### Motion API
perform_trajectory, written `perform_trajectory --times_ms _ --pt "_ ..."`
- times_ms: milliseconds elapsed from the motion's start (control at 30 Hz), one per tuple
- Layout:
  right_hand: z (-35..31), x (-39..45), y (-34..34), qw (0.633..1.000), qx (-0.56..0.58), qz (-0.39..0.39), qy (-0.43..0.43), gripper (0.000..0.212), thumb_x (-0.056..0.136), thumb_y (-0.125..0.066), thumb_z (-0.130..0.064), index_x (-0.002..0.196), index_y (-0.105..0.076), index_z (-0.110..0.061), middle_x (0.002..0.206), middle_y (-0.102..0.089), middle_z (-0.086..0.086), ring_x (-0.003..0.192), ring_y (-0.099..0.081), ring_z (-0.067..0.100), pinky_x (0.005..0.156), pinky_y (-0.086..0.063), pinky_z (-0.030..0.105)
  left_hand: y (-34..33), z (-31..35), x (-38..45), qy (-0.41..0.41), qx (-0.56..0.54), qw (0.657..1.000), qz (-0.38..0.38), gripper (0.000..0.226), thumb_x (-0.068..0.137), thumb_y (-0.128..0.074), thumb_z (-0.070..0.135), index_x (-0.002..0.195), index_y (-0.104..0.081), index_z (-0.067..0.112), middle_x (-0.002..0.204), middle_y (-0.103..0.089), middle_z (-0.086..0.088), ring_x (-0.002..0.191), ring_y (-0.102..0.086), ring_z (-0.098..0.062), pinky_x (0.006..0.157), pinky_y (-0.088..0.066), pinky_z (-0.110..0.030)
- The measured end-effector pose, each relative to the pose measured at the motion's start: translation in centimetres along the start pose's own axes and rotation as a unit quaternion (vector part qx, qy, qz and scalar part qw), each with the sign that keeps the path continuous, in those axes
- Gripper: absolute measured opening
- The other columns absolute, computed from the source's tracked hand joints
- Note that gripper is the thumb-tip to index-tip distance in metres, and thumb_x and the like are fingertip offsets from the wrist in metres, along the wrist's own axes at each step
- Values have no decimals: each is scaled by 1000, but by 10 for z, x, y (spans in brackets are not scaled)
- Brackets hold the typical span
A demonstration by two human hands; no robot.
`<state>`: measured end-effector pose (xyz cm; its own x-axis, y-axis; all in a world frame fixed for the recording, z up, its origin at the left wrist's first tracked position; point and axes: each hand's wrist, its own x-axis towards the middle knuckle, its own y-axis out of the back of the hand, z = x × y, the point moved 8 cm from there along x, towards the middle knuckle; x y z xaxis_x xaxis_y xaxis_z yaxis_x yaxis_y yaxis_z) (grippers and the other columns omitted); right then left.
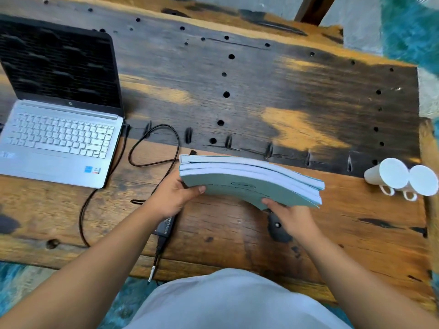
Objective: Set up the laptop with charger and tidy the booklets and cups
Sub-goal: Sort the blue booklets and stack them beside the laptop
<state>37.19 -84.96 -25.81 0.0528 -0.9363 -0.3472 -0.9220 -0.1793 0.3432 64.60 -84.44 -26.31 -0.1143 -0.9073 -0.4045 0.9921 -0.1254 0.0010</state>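
Head view looks down on both hands gripping a stack of booklets (251, 179) near the front middle of a wooden table (285, 96). The left hand (172, 198) clasps the stack's left end, thumb lying across the pale green top cover and the other fingers hidden beneath. The right hand (291, 214) pinches the near edge further right, thumb on the cover, the rest tucked under. There look to be three booklets, their white page edges facing away from the person. I cannot tell whether the stack rests on the wood or is held just above it.

Under the left wrist lies a black charger brick (165, 225), partly hidden, with a plug (155, 264) trailing toward the table's near edge. A black cable (154, 148) loops from beside the booklets back to the right side of a silver laptop (59, 141). The laptop sits open at the left of the table, screen dark.

Well apart to the right, near the table's right edge, two white cups (401, 178) lie on their sides, touching each other, handles pointing toward the person. A teal rug (408, 29) shows beyond the far right corner.
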Motion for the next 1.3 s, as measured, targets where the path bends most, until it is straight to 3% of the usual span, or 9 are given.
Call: perform_trajectory --times_ms 167,333,433,600,733,867,1033,1200,1300 --pt "9 18 -6 999 -38 -25 -8 32 86 -71 -4 117 -65 -10 116 -68 2 108 -63 21 98 -50 37 -3 -18 18 3 71 997 -8 41 86 -68 -3 125 -58 3 116 -66 2 105 -61 -8 87 -46 -11" --pt "3 50 -1 998 -33 -49 -17 27 88 -70 -8 114 -67 -14 114 -69 -1 98 -67 9 86 -54 26 0 -20 43 34 28 999 14 41 85 -73 4 113 -57 29 112 -68 13 100 -67 1 80 -55 -18" --pt "13 63 -3 994 17 -85 -66 22 90 -66 -7 111 -67 -14 109 -72 0 90 -72 4 77 -58 21 0 -26 56 93 -15 995 21 38 85 -74 11 115 -56 24 112 -70 2 96 -72 -14 75 -61 -33" --pt "41 72 -19 979 71 -112 -153 20 92 -63 -4 104 -68 -19 106 -74 -3 89 -73 11 76 -59 27 -13 -52 70 206 -88 974 24 28 91 -66 7 116 -57 16 102 -73 -3 78 -75 -16 56 -58 -29" --pt "58 82 -25 973 33 -117 -197 18 91 -66 -8 95 -70 -25 107 -73 0 91 -72 15 82 -57 35 -19 -74 78 258 -83 962 13 40 95 -58 3 133 -54 14 116 -71 -10 93 -73 -24 69 -60 -36" --pt "62 94 -32 969 33 -113 -217 16 91 -66 -8 92 -69 -24 102 -74 4 74 -73 8 57 -55 22 -7 -84 86 273 -11 960 63 40 94 -55 4 133 -56 15 121 -68 -11 98 -69 -28 87 -57 -47" --pt "69 109 -40 969 -1 -85 -232 23 89 -69 -11 112 -68 -15 116 -71 9 103 -68 28 94 -53 49 11 -76 94 239 141 954 116 38 93 -59 15 131 -59 20 122 -68 -4 99 -67 -22 86 -56 -38" --pt "61 125 -54 968 -114 -105 -199 39 90 -69 -24 126 -61 -13 125 -67 6 110 -64 26 95 -52 46 29 -75 93 193 195 952 134 46 94 -62 20 138 -47 18 129 -63 -3 109 -63 -24 92 -53 -44" --pt "63 130 -63 962 -153 -105 -202 45 89 -70 -32 127 -57 -12 127 -66 6 111 -63 26 90 -53 39 42 -71 91 165 228 946 158 48 93 -63 23 138 -48 22 126 -65 1 100 -62 -17 78 -52 -31"
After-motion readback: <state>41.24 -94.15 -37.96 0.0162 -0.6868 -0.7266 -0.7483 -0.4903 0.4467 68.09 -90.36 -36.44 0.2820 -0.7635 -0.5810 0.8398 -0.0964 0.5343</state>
